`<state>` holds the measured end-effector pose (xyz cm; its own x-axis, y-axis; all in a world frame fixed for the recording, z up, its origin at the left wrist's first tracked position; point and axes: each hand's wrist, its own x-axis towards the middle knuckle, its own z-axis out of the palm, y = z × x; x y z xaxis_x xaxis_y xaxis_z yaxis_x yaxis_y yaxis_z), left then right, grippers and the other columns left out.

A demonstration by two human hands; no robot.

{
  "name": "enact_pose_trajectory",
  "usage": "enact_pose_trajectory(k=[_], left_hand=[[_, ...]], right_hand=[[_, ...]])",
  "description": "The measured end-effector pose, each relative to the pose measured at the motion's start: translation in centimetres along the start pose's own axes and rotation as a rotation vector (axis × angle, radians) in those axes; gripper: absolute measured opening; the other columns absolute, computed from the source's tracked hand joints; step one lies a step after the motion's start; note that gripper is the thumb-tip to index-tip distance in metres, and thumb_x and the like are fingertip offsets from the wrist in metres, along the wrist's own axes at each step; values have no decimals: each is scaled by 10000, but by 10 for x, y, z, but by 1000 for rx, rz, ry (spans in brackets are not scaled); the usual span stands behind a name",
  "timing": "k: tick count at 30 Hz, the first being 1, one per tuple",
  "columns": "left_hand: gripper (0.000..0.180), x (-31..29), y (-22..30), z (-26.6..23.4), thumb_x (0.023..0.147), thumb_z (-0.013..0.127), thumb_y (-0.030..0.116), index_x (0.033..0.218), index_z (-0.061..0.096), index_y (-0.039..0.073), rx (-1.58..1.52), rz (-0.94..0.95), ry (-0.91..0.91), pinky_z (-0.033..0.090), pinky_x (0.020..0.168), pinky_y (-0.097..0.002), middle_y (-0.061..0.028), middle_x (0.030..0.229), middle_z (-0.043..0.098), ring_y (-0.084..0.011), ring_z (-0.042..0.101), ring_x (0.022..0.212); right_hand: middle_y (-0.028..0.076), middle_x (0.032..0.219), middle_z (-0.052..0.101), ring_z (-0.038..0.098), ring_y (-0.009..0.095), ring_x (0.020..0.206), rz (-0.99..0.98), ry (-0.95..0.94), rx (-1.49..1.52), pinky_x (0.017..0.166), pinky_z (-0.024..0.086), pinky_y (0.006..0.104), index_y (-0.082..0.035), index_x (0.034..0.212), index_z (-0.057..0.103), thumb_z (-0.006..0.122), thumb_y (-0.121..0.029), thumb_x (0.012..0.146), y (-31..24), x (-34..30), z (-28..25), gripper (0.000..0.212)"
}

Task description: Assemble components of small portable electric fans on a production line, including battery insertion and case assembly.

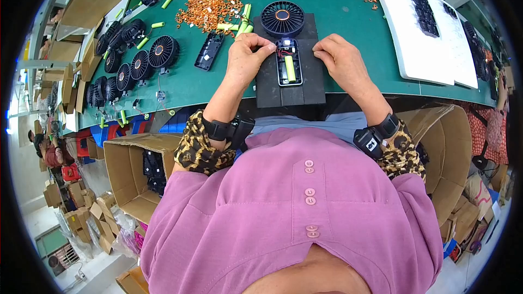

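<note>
Fan [282,18] lies upper centre of frame on a black pad [267,95]; probably light, stiff plastic, wiring fragile, best held by the handle's side rims. Black ribbed grille, orange-ringed hub, handle open over red wires [283,52] and yellow-green cell [290,69]. Hands: left [243,59] pinching at handle's upper left edge, grip unclear; right [344,62] apart from fan, fingertips together.

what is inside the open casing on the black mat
Inside the open casing, a light green cell and red wires show; whatever lies beneath the cell is covered.
</note>
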<state>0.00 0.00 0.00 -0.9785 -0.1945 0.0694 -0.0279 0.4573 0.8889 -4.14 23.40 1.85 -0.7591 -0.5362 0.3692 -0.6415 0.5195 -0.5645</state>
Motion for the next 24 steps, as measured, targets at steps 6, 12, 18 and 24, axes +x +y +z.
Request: enact_pose_trajectory(k=[6,12,18,24], left_hand=[[137,-1,-6,6,716,771,127,801,717,34,-4,61,63,452,762,-318,-98,919,595,-212,571,905],[123,-6,0,9,714,764,129,774,706,37,40,61,111,456,767,-324,-99,922,587,-227,576,916],[95,-8,-1,11,704,741,125,770,700,70,121,90,116,449,813,-350,-92,921,595,-248,565,922],[85,-15,3,14,716,720,104,794,688,100,247,320,220,438,832,-367,-81,898,588,-272,533,941]], right_hand=[[106,818,571,588,319,774,26,4,43,677,476,402,-56,852,606,628,-110,841,0,0,1,59],[112,816,570,588,322,778,18,0,37,679,474,404,-50,855,604,620,-100,843,-1,1,-1,54],[118,852,595,604,276,771,36,-18,50,664,475,342,-4,861,628,634,-43,823,-1,7,-1,55],[121,963,622,617,262,849,147,-2,315,747,490,348,-2,813,652,669,-94,784,-4,19,11,98]])
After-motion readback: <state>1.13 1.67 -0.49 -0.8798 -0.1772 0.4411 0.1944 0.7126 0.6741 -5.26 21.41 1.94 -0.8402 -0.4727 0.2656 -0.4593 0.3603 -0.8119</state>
